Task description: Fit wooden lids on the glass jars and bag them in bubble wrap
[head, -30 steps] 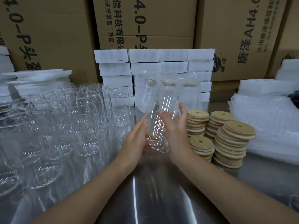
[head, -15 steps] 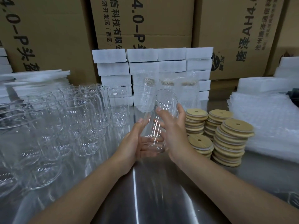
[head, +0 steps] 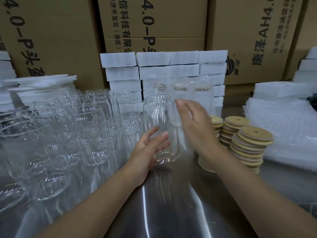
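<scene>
One glass jar (head: 158, 115) is upright at centre, long axis vertical, mouth up, gripped low by the left hand (head: 149, 148); the right hand (head: 193, 124), fingers straight and holding nothing, lies just right of it, nearer the wooden lids (head: 250, 140) stacked farther right.

Either side of the jar (head: 158, 115), bare forearms end in a left hand (head: 147, 152) and right hand (head: 197, 127) with short, plain nails.

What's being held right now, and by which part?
The left hand grips a glass jar around its lower half. The right hand is open, holding nothing.
</scene>
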{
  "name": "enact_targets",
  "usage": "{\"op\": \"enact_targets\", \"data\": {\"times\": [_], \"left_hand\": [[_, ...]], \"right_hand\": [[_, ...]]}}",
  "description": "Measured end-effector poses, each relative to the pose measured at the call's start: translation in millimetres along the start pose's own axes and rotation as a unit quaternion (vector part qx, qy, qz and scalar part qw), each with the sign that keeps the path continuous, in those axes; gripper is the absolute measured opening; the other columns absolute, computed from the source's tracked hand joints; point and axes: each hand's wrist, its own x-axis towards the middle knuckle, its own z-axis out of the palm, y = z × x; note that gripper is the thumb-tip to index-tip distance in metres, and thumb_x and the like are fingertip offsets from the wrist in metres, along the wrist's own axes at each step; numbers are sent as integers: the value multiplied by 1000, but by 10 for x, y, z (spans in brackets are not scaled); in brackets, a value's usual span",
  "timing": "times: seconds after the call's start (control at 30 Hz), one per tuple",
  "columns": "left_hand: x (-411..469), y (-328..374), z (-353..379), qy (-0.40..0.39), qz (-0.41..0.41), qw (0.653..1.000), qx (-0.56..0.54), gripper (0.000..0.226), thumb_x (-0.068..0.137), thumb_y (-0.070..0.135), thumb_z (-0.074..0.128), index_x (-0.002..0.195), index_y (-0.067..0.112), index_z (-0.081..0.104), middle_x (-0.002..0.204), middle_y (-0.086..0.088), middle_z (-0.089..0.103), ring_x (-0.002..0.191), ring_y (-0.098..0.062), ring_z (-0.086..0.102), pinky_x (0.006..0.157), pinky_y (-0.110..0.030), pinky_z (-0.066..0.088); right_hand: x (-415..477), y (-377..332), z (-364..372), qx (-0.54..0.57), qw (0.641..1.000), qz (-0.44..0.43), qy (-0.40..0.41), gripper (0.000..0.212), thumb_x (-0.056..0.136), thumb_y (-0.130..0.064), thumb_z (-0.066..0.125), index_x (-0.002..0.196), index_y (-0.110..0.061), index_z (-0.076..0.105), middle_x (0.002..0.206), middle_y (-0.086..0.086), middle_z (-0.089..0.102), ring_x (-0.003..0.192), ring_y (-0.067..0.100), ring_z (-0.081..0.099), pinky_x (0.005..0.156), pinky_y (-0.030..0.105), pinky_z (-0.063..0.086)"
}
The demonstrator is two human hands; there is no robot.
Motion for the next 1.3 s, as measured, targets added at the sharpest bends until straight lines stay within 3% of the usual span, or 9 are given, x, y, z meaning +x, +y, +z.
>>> {"op": "enact_targets", "data": {"times": [0.2, 0.43, 0.53, 0.63, 0.77, 0.87, 1.0, 1.13, 1.3], "left_hand": [[-1, 27, -28, 37, 15, 999, 16, 86, 52, 44, 76, 133, 27, 52, 110, 4, 69, 105, -14, 66, 62, -32, 58], [25, 20, -61, 51, 18, 997, 54, 73, 53, 50, 78, 121, 38, 54, 115, 8, 69, 102, -7, 68, 92, -46, 53], [11, 26, -44, 58, 27, 996, 66, 84, 48, 53, 79, 126, 36, 53, 113, 9, 69, 96, -4, 69, 88, -45, 56], [-5, 25, -21, 77, 61, 992, 77, 82, 56, 43, 87, 128, 33, 49, 115, 7, 64, 85, -8, 71, 62, -27, 57], [22, 9, -36, 107, 106, 982, 117, 82, 54, 41, 90, 123, 40, 45, 117, 10, 58, 110, -9, 60, 84, -33, 52], [27, -4, -59, 102, 131, 972, 167, 87, 51, 42, 91, 125, 39, 44, 119, 13, 56, 112, 0, 54, 89, -26, 49], [28, -42, -69, 82, 150, 958, 231, 92, 49, 41, 88, 130, 39, 45, 118, 17, 55, 113, 1, 53, 94, -27, 48], [29, -87, -50, 54, 157, 950, 265, 91, 44, 43, 91, 122, 50, 46, 116, 20, 56, 112, 5, 53, 98, -31, 49], [36, -118, -50, 46, 149, 952, 262, 86, 35, 57, 82, 113, 54, 47, 115, 18, 58, 108, 6, 56, 89, -18, 48]], "right_hand": [[199, 348, -255, -475, 876, 84, -10, 50, 90, -49, 44, 126, -16, 55, 132, 11, 52, 120, 32, 38, 94, 41, 29], [246, 524, -277, -549, 822, 145, -48, 63, 89, -64, 33, 119, -12, 54, 122, 15, 55, 114, 34, 40, 89, 39, 28], [226, 467, -266, -509, 852, 119, -34, 62, 89, -60, 42, 130, -14, 49, 127, 17, 51, 117, 36, 40, 93, 41, 31], [189, 357, -225, -370, 927, 41, 39, 68, 87, -54, 55, 140, -14, 39, 132, 18, 46, 119, 36, 40, 96, 41, 34], [118, 160, -151, -55, 994, -7, 94, 72, 82, -48, 68, 142, -32, 29, 129, -1, 33, 113, 19, 51, 92, 25, 43], [62, 55, -132, 100, 989, -4, 109, 62, 80, -41, 74, 129, -43, 36, 127, -6, 36, 109, 10, 55, 91, 22, 49], [56, -1, -123, 230, 967, 18, 112, 33, 82, -33, 73, 105, -26, 50, 103, -8, 58, 94, 1, 62, 81, 19, 51], [58, -13, -76, 237, 971, 26, 25, 26, 81, -41, 65, 99, -25, 57, 88, -19, 65, 87, -3, 61, 82, 20, 51], [2, -6, 13, 205, 977, 12, -53, 23, 80, -43, 54, 102, -46, 62, 107, -26, 65, 103, -8, 59, 85, 14, 48]]}}
